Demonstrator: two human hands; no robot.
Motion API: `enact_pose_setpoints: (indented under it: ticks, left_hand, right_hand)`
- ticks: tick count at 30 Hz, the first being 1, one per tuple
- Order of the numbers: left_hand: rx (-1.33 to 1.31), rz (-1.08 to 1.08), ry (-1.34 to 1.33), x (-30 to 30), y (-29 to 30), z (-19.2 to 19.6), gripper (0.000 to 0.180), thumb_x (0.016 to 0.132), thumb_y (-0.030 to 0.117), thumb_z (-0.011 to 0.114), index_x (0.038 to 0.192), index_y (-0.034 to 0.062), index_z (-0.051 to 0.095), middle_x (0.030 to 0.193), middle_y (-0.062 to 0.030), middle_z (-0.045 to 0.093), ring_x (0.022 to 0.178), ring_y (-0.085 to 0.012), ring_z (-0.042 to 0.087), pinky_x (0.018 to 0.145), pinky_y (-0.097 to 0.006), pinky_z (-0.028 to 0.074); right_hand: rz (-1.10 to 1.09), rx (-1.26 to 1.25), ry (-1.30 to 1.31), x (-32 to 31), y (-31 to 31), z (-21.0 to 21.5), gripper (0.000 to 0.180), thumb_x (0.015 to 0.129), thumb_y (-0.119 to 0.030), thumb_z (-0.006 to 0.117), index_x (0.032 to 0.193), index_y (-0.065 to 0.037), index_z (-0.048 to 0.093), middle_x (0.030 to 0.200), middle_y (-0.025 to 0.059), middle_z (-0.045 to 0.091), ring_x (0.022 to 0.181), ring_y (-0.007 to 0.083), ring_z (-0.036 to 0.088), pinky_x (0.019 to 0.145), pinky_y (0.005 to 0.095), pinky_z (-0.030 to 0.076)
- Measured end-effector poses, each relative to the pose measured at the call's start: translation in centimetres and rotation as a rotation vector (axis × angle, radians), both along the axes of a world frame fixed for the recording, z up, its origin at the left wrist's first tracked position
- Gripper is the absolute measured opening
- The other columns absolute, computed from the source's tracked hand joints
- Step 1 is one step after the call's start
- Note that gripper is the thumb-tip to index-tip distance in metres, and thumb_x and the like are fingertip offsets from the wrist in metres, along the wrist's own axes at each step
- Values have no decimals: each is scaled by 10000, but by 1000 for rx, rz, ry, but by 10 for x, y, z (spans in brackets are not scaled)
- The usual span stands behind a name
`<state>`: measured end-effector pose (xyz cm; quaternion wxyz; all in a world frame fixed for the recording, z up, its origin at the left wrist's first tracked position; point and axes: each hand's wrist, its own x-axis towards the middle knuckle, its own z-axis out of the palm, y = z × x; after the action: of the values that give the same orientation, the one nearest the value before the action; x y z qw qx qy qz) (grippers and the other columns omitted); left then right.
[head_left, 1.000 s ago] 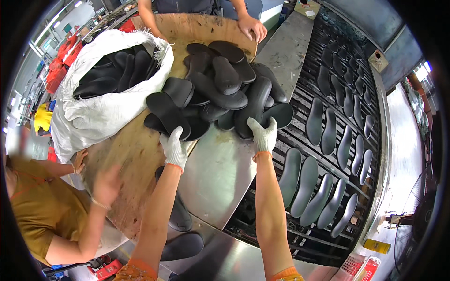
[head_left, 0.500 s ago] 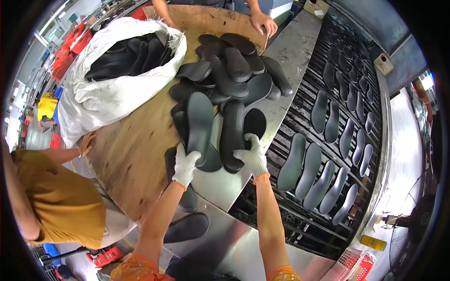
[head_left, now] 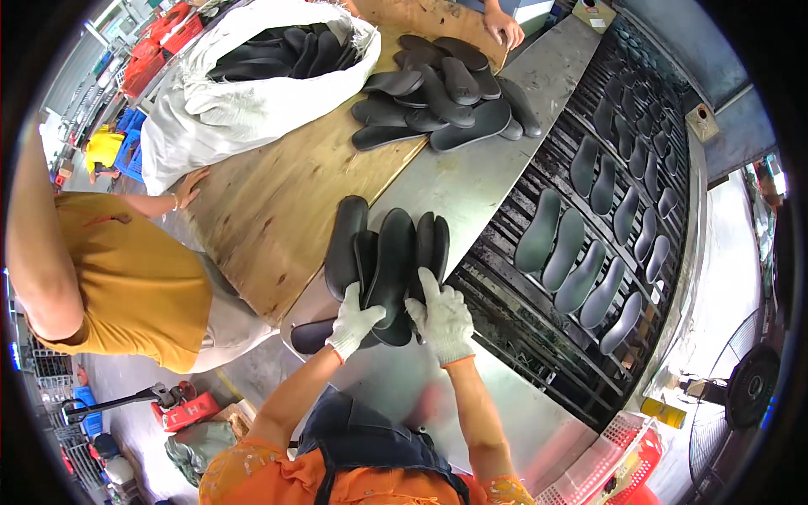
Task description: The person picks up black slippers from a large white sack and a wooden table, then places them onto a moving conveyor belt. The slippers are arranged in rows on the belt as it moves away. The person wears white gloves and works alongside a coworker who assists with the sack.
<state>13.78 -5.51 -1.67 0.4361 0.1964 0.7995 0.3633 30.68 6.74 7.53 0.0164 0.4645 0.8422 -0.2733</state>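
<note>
Several black shoe insoles stand bunched between my two white-gloved hands on the metal tabletop, at the near end of the table. My left hand is closed round the lower ends of the left ones, its thumb pointing up along them. Against the right-hand insoles presses my right hand, fingers bent and partly hidden behind them. Another black insole lies under and beside my left wrist. Farther off, a loose pile of insoles rests across the wooden board and the metal.
To the right, a slatted conveyor carries rows of insoles. A white sack of insoles sits on the wooden board. A person in a mustard shirt stands at left; another person's hand rests on the far edge. A fan stands right.
Both my hands have drawn a group of insoles toward me, away from the pile, and brought them closer together. The view has shifted, showing more of my body.
</note>
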Motion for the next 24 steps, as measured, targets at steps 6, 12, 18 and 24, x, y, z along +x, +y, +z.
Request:
enact_pose_setpoints:
  ticks: [6, 12, 18, 24]
  left_hand:
    - [-69, 48, -86, 3, -20, 3, 976, 743, 224, 779, 1570, 18, 303, 1507, -266, 478, 1368, -383, 499, 1146, -405, 392]
    - [18, 96, -174, 7, -15, -2, 1017, 726, 181, 793, 1581, 31, 264, 1454, -267, 511, 1288, -344, 555, 1048, -410, 481]
    - [82, 100, -316, 9, -16, 18, 980, 715, 160, 839, 1530, 32, 310, 1318, -202, 599, 1166, -276, 617, 896, -387, 567]
    - [107, -14, -289, 20, -26, 39, 938, 676, 207, 905, 1438, 20, 392, 1256, -154, 633, 1148, -220, 618, 970, -342, 522]
  right_hand:
    - [-238, 10, 467, 13, -17, -37, 633, 958, -153, 582, 1549, -142, 358, 1211, 304, 625, 1087, 491, 617, 924, 512, 528]
    - [-587, -662, 808, 27, 11, -126, 715, 854, -201, 779, 1471, -62, 445, 1211, 184, 691, 1040, 292, 693, 920, 392, 550]
    - [-736, -1026, 1060, -1, -7, -103, 570, 836, -68, 799, 1344, -31, 544, 1183, 118, 668, 967, 230, 691, 838, 395, 596]
    - [-713, -1360, 1189, -6, -21, -81, 462, 843, 18, 740, 1280, -9, 591, 1113, 118, 699, 928, 247, 715, 813, 399, 629]
